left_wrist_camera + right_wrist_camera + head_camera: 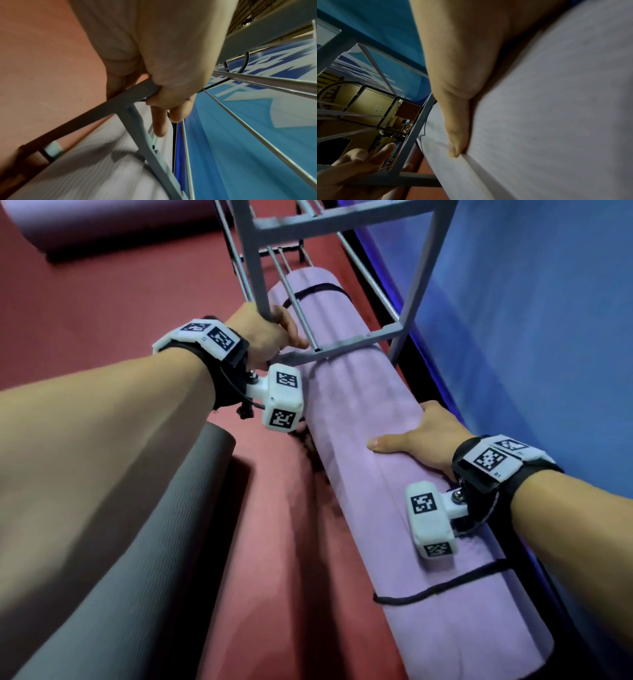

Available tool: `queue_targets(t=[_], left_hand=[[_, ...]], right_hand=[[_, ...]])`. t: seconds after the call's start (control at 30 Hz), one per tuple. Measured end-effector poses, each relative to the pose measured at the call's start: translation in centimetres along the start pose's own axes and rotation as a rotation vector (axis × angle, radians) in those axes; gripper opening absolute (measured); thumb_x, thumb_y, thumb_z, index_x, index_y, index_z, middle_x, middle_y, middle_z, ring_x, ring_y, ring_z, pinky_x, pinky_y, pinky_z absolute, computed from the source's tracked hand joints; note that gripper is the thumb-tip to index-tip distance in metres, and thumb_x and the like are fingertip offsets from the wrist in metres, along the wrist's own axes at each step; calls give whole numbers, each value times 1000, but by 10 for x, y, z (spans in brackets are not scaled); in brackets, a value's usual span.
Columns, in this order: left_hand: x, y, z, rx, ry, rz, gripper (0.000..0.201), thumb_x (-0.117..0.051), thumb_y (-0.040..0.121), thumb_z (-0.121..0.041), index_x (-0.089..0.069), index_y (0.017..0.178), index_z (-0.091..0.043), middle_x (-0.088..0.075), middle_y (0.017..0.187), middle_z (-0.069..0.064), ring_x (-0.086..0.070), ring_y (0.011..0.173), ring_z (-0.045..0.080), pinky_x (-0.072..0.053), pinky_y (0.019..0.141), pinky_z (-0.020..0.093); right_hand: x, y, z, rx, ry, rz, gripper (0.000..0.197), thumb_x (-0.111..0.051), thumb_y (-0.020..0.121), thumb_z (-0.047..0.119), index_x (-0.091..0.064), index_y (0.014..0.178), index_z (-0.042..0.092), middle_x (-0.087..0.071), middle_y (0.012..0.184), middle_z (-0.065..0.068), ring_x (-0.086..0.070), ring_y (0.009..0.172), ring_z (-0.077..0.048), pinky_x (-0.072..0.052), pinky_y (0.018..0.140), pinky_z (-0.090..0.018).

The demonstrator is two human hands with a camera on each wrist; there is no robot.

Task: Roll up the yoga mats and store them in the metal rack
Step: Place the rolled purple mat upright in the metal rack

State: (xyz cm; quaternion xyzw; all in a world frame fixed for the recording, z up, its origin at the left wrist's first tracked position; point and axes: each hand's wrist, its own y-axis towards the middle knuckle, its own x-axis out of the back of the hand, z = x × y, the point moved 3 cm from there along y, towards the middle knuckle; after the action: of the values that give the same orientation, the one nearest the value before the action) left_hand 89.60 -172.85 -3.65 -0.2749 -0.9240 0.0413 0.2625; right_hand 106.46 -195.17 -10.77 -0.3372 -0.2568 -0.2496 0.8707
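Centre frame, a rolled purple mat (394,474) lay part-way into the bottom level of the metal rack (255,265), far end under the rails, near end sticking out lower right. Right hand (421,440) gripped its top, thumb across. Left hand (270,333) was clenched on the frame's corner bar. Judged step: sliding it in; next needs a push along the rails while the frame is steadied. Mats counted: three — purple, a grey one (164,542) lower left, another (85,224) upper left. Two black straps (442,589) on the purple.
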Motion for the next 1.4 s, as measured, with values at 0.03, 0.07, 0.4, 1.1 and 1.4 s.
queue_targets(t=[0.03, 0.07, 0.4, 1.1, 1.4], left_hand=[[-2, -3, -1, -4, -1, 24, 50, -42, 79, 11, -58, 43, -19, -74, 70, 1, -74, 91, 17, -54, 86, 60], [-4, -7, -3, -8, 9, 45, 48, -41, 80, 11, -57, 45, -18, -75, 73, 2, -74, 90, 15, -56, 86, 55], [-32, -28, -19, -70, 21, 214, 48, -43, 84, 13, -56, 50, -19, -73, 72, -1, -72, 84, 11, -52, 67, 34], [-66, -32, 23, 258, -211, -283, 18, -47, 86, -16, -63, 80, -11, -62, 72, 6, -57, 67, 26, -45, 61, 34], [-47, -45, 38, 204, -114, -235, 14, -50, 76, -19, -58, 67, -12, -60, 71, 12, -52, 66, 22, -44, 60, 36]], right_hand=[[1, -1, -1, 1, 7, -4, 117, -84, 11, 76, -63, 112, 20, -71, 100, 6, -70, 88, -17, -57, 83, -36], [1, -3, -1, 2, 22, -9, 115, -85, 12, 75, -63, 111, 20, -71, 100, 6, -69, 88, -18, -57, 83, -36], [16, 2, 11, -49, 169, -143, 115, -85, 13, 70, -61, 111, 15, -69, 101, -1, -68, 90, -25, -58, 83, -41], [-13, -54, -42, -88, 327, 49, 101, -92, 35, 62, -55, 118, 19, -68, 109, 8, -68, 93, -13, -54, 88, -31], [-7, -1, 31, -101, 292, -26, 103, -84, 42, 67, -59, 122, 8, -69, 104, -7, -69, 81, -24, -55, 68, -29]])
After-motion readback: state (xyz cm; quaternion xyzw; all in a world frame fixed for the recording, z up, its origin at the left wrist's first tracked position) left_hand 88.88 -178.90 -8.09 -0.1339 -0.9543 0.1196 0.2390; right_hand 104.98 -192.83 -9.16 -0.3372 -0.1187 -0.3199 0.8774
